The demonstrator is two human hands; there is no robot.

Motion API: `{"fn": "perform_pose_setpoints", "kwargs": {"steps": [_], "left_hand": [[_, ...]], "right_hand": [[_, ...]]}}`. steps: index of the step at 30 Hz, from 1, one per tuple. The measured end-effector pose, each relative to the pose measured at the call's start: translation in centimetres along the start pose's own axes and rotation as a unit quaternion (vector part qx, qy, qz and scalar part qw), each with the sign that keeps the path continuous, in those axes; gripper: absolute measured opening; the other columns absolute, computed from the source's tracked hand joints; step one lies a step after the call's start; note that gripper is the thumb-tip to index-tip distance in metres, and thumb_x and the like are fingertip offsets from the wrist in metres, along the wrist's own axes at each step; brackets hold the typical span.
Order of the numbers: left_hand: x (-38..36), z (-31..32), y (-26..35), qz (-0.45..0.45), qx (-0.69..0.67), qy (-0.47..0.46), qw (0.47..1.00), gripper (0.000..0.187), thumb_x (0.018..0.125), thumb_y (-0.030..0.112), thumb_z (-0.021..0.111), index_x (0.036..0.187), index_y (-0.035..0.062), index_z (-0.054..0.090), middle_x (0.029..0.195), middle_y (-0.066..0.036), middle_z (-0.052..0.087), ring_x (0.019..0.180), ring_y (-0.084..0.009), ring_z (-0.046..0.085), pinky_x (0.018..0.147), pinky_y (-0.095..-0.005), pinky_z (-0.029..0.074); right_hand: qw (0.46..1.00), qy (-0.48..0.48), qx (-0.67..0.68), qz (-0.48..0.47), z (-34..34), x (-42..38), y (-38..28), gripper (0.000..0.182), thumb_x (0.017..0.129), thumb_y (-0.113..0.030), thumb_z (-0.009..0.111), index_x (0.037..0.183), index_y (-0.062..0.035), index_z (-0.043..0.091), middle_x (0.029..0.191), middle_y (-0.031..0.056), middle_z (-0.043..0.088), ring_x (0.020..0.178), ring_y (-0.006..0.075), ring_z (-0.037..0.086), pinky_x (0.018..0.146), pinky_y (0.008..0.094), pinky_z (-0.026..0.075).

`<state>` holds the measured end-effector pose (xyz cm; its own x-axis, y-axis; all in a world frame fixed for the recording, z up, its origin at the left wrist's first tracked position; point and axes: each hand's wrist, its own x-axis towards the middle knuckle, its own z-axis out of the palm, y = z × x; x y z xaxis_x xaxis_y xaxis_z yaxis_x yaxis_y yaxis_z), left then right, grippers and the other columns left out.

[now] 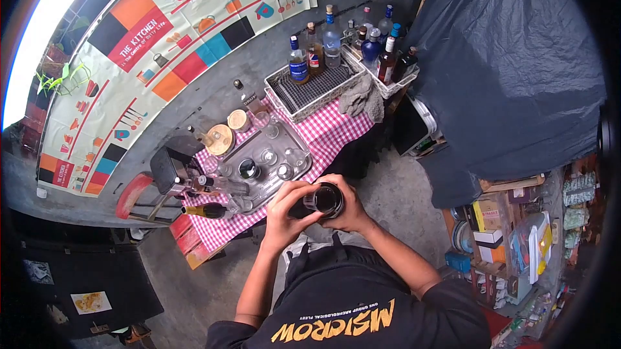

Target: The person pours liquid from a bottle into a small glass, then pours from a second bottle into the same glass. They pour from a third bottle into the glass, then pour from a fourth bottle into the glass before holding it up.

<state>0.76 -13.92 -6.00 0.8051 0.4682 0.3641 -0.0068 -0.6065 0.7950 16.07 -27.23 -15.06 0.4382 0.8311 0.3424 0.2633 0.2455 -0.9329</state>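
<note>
Both hands meet in front of my waist around a dark, round glass vessel [328,199], seen from above; its exact kind is hard to make out. My left hand [286,212] curls its fingers and thumb around the near-left side. My right hand [351,208] is wrapped around the right side. Just beyond them a grey metal tray [249,153] lies on a red-and-white checked cloth [333,134], with several clear glasses [284,170] and a dark-rimmed round cup [248,168] on it.
A bottle with gold foil [206,210] lies at the table's left end. Wooden lids [220,139] stand behind the tray. White baskets [294,113] with several liquor bottles [332,42] sit at the back, a grey cloth [362,98] beside them. Crowded shelves [488,239] stand on the right.
</note>
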Motion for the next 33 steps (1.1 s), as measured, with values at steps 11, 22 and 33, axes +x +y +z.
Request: {"fn": "perform_pose_setpoints", "kwargs": {"steps": [11, 22, 33], "left_hand": [[0.6, 0.5, 0.5, 0.010, 0.006, -0.012, 1.000, 0.059, 0.069, 0.013, 0.101, 0.123, 0.0019, 0.080, 0.117, -0.013, 0.077, 0.108, -0.0294, 0.075, 0.096, -0.0408, 0.059], [1.0, 1.2, 0.6, 0.013, -0.006, -0.028, 0.999, 0.058, 0.070, 0.009, 0.099, 0.125, 0.0033, 0.080, 0.117, -0.013, 0.075, 0.108, -0.0306, 0.074, 0.095, -0.0413, 0.058], [1.5, 1.3, 1.0, 0.026, -0.011, -0.035, 0.999, 0.058, 0.071, 0.009, 0.098, 0.126, 0.0037, 0.079, 0.118, -0.013, 0.075, 0.108, -0.0309, 0.072, 0.094, -0.0416, 0.058]], "right_hand": [[1.000, 0.005, 0.009, 0.008, -0.7, -0.4, 0.0, 0.095, 0.057, -0.014, 0.103, 0.141, -0.0069, 0.058, 0.133, 0.0123, 0.069, 0.126, 0.0328, 0.071, 0.107, 0.0441, 0.056], [1.000, 0.013, 0.007, 0.012, -1.4, -0.7, 0.0, 0.097, 0.055, -0.008, 0.098, 0.142, -0.0060, 0.056, 0.134, 0.0131, 0.069, 0.127, 0.0291, 0.070, 0.109, 0.0410, 0.055], [1.000, 0.017, 0.014, 0.012, -1.7, -0.9, 0.0, 0.098, 0.056, -0.014, 0.101, 0.142, -0.0066, 0.057, 0.135, 0.0132, 0.067, 0.127, 0.0327, 0.070, 0.108, 0.0442, 0.056]]}}
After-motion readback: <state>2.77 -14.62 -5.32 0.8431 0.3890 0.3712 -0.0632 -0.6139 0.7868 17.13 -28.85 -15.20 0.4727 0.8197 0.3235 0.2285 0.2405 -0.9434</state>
